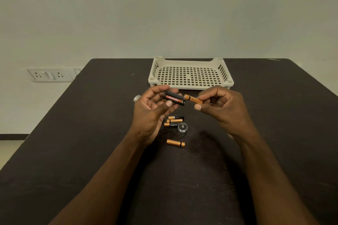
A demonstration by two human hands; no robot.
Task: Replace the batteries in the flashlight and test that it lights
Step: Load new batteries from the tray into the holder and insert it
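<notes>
I see a dim, warm-tinted picture with soft, even light and no glare. My forearms cast faint blurred shadows on the dark table (73,151) at lower centre. The table's far edge bows from wide-angle distortion. Focus is slightly soft throughout, with the small print barely legible.

Silver flashlight body (137,98): only one rounded end shows past the left hand (151,113); the rest is hidden behind it. Black battery holder (174,99): far side and lower edge covered by fingers; the count of cells inside can't be read. Orange battery (192,99): tail end buried in the right hand (221,109). Three batteries (173,121) on the table partly overlap. Cap (182,127) interior too small to make out. Both forearms run off the bottom edge.
</notes>
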